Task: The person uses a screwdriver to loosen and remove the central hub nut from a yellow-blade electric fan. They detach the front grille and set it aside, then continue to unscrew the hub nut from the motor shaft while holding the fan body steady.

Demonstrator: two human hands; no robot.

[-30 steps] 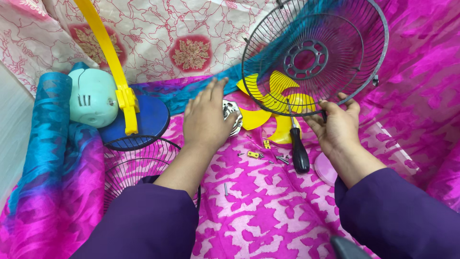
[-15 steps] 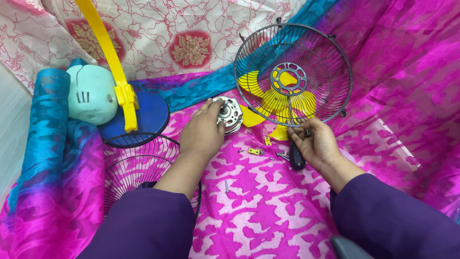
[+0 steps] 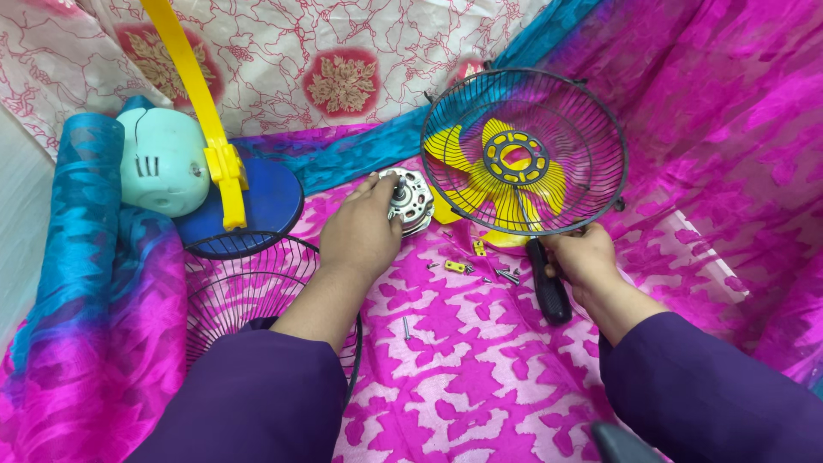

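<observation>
Magenta cloth (image 3: 480,369) with a paler pink, patchy woven pattern covers the whole working surface and rises up the right side; it looks thin and slightly glossy. At the back hangs a cream fabric (image 3: 283,51) printed with red vine lines and red medallions, and a blue-to-pink satin roll (image 3: 81,223) lies along the left.

Near the middle, the left hand (image 3: 364,231) rests on a round, ribbed metal fan motor (image 3: 411,199), fingers curled together over its near rim, the short shaft sticking up just past the fingertips. The right hand (image 3: 583,257) pinches the lower rim of a dark wire fan guard (image 3: 525,153), holding it tilted upright (its spokes radiate from a ring-shaped hub plate with oval cut-outs). Behind the guard, seen through the wires, lies a yellow plastic fan blade (image 3: 501,184). A screwdriver (image 3: 547,287) with a smooth black handle lies just under the right hand, touching it; whether the fingers also grip it I cannot tell.

Small screws (image 3: 506,276) and a yellow clip are scattered on the cloth between the hands. At left sit a pale turquoise motor housing (image 3: 163,163), a yellow plastic stand arm (image 3: 201,111), a round blue base (image 3: 270,206) and a second wire guard (image 3: 257,291) lying flat beside the left forearm.
</observation>
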